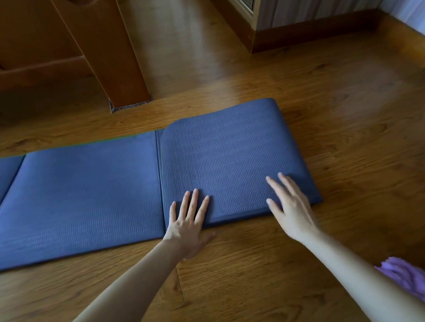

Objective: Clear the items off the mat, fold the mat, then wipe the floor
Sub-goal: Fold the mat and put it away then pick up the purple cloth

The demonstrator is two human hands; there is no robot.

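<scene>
step: folding, I'd say. Nothing sits on the mat point(84, 188), so the clearing looks done.
mat: blue, stretched across the floor point(243, 274), right end panel already flipped over onto the next one, the rest running flat off toward the left.
left hand point(189, 225): fingers spread, flat on the near edge of the folded panel, pressing it down.
right hand point(292, 205): fingers straight and loosely apart, on or just over the panel's near right corner, can't tell which.
next: probably take the doubled stack and turn it over leftward, edges lined up.
cloth: purple cloth point(420, 286) at the floor's near right, likely for wiping later.
</scene>
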